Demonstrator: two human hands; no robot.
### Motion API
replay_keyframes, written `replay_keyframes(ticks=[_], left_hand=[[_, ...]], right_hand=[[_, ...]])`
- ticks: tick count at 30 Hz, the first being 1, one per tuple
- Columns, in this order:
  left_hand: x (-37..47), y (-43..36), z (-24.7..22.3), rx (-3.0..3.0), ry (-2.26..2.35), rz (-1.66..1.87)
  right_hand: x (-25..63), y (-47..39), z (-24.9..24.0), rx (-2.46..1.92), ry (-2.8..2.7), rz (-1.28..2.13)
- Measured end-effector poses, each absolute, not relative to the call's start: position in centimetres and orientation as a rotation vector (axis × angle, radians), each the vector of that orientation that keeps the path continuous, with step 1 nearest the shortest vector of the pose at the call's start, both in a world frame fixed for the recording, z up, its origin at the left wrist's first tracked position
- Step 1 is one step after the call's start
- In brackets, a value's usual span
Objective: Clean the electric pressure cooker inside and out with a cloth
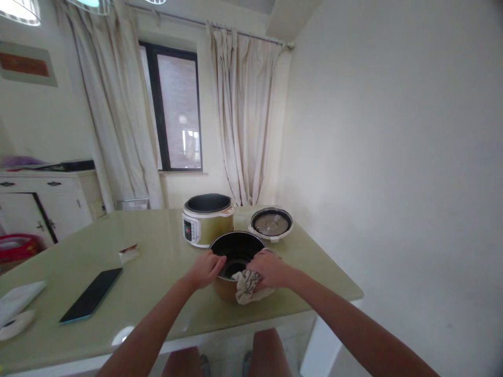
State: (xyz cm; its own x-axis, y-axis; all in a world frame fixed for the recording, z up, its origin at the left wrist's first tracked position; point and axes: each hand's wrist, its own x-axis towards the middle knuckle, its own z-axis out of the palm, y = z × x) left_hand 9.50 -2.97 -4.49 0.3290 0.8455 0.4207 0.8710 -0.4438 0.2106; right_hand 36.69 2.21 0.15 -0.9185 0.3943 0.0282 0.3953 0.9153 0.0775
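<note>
A round inner pot (226,289), dark inside and brownish outside, stands upright near the table's front edge. My left hand (206,268) grips its left rim, thumb over the edge. At the right rim my right hand (269,268) is closed on a patterned cloth (247,285), which hangs over the pot's front right side. Behind the pot sits a white and olive cooker body (216,230) with its top open. A round lid (271,222) lies to the right of the cooker.
On the green table (157,235), a dark phone (92,295) and a small packet (129,254) lie at the left. White items (19,301) are at the far left edge. A wall (373,157) borders the right side.
</note>
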Motion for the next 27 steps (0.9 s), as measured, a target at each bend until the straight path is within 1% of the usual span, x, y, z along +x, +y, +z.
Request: replay_keyframes(ticks=[3, 7, 10, 13, 16, 18, 20, 23, 25, 27], left_hand=[[9.1, -3.2, -4.0, -2.507, -1.587, -0.783], [12.5, -4.3, -3.9, -2.487, -1.469, -0.646], [14.2, -5.1, -4.2, -2.470, -1.383, -0.645], [13.4, -5.4, -4.5, -2.512, -1.338, -0.692], [12.1, -5.2, -4.8, -2.531, -1.276, -0.738], [11.8, -4.9, -5.1, -2.521, -1.218, -0.771], [11.8, -4.8, -5.4, -2.495, -1.160, -0.805], [11.8, -5.3, -5.8, -2.481, -1.094, -0.851], [11.4, -6.2, -5.9, -2.507, -1.099, -0.858], [10.7, -7.2, -6.0, -2.534, -1.183, -0.855]], right_hand=[[37.7, 3.5, 0.4, -0.535, -3.061, -0.135], [35.7, 2.2, -0.6, -0.721, -2.994, -0.204], [34.3, 0.8, -1.2, -0.792, -2.940, -0.229], [35.2, 1.0, -1.2, -0.664, -2.992, -0.212], [38.0, 2.8, -0.6, -0.471, -3.052, -0.221], [40.2, 4.3, -0.3, -0.418, -3.003, -0.263], [42.1, 5.7, -0.1, -0.460, -2.902, -0.313], [44.5, 7.5, -0.9, -0.707, -2.678, -0.314], [45.9, 8.4, -2.4, -0.918, -2.400, -0.166], [47.2, 8.6, -4.8, -1.047, -1.993, 0.098]])
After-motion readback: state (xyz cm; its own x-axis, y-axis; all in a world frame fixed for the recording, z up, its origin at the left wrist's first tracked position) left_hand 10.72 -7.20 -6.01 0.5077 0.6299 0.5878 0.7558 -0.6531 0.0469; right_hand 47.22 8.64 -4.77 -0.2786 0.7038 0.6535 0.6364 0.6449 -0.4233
